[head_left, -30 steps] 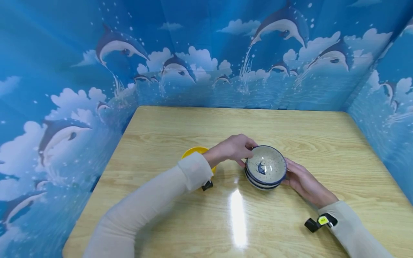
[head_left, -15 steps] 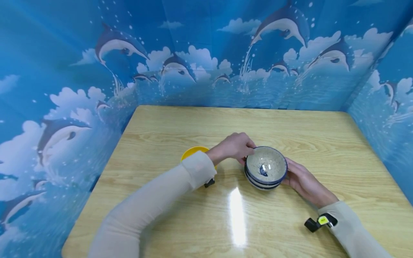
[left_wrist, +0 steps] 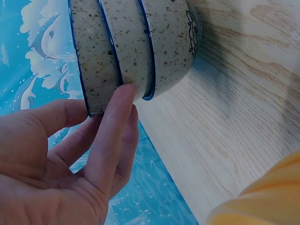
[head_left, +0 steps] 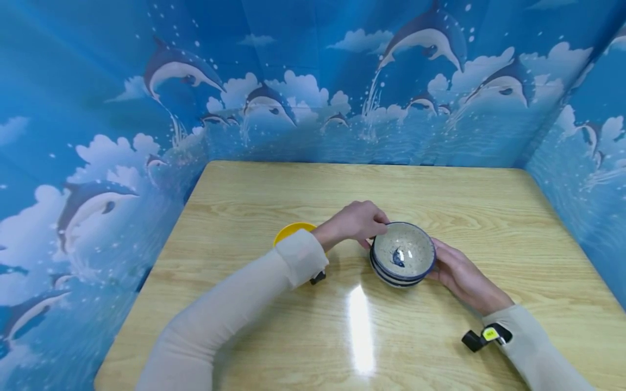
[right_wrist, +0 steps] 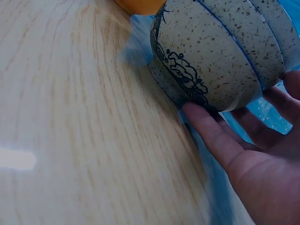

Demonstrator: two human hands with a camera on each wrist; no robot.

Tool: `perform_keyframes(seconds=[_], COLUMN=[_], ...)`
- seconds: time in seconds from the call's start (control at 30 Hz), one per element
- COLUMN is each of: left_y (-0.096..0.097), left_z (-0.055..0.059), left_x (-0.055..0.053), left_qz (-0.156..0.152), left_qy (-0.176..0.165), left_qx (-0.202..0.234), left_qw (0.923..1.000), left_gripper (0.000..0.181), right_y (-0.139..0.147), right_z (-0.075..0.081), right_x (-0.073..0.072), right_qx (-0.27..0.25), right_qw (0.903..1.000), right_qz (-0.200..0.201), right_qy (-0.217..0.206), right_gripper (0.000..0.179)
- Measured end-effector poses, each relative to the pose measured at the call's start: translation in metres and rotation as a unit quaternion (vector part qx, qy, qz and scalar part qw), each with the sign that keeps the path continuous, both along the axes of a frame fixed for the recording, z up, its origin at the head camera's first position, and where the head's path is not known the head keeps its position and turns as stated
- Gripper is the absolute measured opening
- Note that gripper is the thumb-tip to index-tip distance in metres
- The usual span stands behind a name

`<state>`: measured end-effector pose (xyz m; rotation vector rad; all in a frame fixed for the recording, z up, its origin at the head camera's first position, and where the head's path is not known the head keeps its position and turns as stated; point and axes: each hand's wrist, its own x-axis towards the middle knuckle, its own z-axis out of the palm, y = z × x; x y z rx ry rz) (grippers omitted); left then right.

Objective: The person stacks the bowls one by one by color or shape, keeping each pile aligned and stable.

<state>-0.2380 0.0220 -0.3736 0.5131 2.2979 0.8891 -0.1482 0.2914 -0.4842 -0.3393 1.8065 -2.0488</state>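
Observation:
A nested stack of three speckled ceramic bowls [head_left: 405,244] with dark blue rims stands right of the table's middle, a blue fish painted inside the top one. My left hand [head_left: 359,224] pinches the top bowl's rim at its far left side. In the left wrist view, its thumb is at the rim and a finger [left_wrist: 117,122] lies along the outside of the stacked bowls [left_wrist: 131,47]. On the right, my right hand [head_left: 462,278] holds the stack from the side. The right wrist view shows one fingertip [right_wrist: 194,112] low on the bottom bowl [right_wrist: 201,61], near its foot.
A yellow round dish [head_left: 292,231] sits left of the stack, mostly hidden under the left sleeve [head_left: 298,255]. The wood-grain table [head_left: 274,190] is bordered at its back and sides by blue dolphin-print cloth [head_left: 313,81].
The left thumb has drawn back from inside the top bowl to its rim, and the left forearm has shifted slightly right. The right hand and the stack stay nearly in place.

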Motion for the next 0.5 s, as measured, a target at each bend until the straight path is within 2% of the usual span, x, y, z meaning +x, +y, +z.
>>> perform_keyframes(seconds=[0.5], left_y=[-0.0026], left_z=[0.0029], left_x=[0.0010], left_qz=[0.006], left_qy=[-0.005], left_qx=[0.005], left_qw=[1.0000], left_gripper=[0.032], right_y=[0.0007], right_z=[-0.0005], right_x=[-0.0001], right_qx=[-0.013], right_qw=[0.9999], right_qz=[-0.001], right_qy=[0.000], right_gripper=[0.040])
